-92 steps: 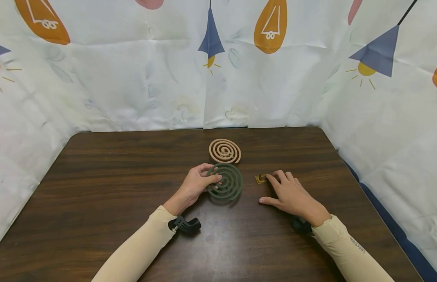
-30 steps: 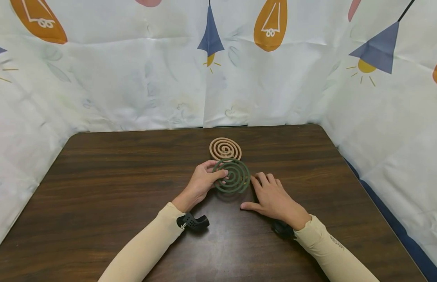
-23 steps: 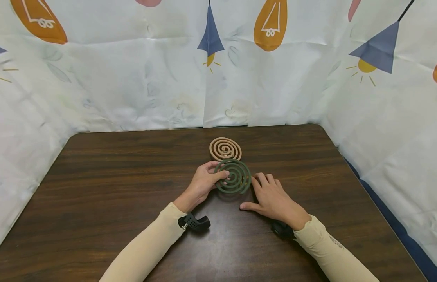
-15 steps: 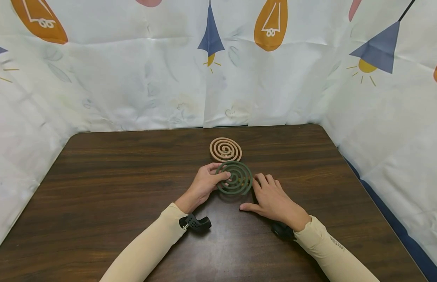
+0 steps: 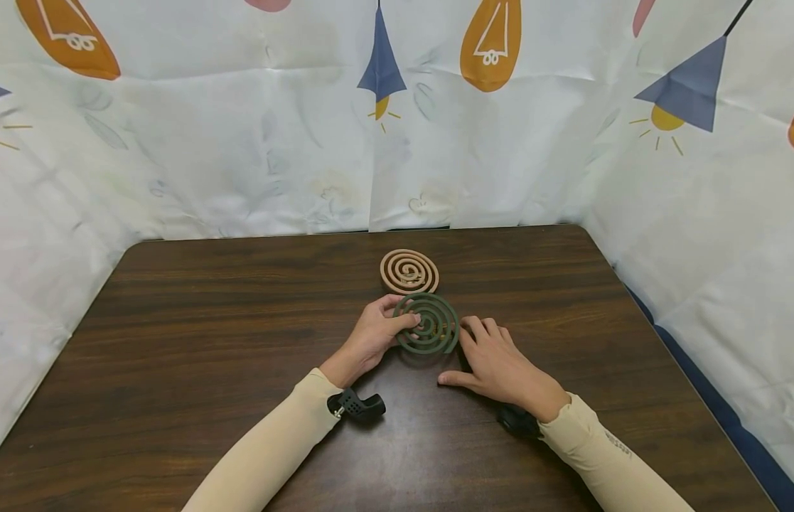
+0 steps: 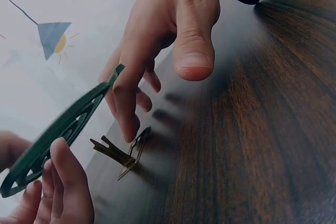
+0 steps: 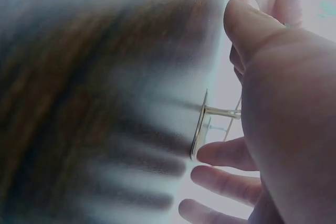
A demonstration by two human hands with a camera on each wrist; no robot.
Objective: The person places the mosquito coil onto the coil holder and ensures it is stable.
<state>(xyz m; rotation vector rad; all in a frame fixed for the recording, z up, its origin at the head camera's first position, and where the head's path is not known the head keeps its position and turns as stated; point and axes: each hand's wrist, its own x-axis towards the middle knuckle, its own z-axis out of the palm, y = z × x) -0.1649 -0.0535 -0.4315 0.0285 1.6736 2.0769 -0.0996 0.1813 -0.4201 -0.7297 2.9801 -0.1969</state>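
Observation:
My left hand (image 5: 369,333) pinches a green mosquito coil (image 6: 60,123) at its left part, thumb on top. It is tilted in the left wrist view, above a small brass coil stand (image 6: 118,154). The stand sits on the table, its split prong pointing up towards the coil; in the head view it shows only through the coil's gaps. My right hand (image 5: 499,364) lies beside it, palm down, fingers loosely extended. In the right wrist view a fingertip is right at the edge of the stand's base (image 7: 198,132).
A tan mosquito coil (image 5: 409,272) lies flat just beyond the green one, which overlaps its near edge in the head view. Both sit over a dark wood table (image 5: 243,306). White patterned curtains (image 5: 243,142) stand along the back and sides.
The right hand and the stand have moved left. The left hand has carried the green coil right, over the stand, then slightly nearer the person. In the last half second little moved.

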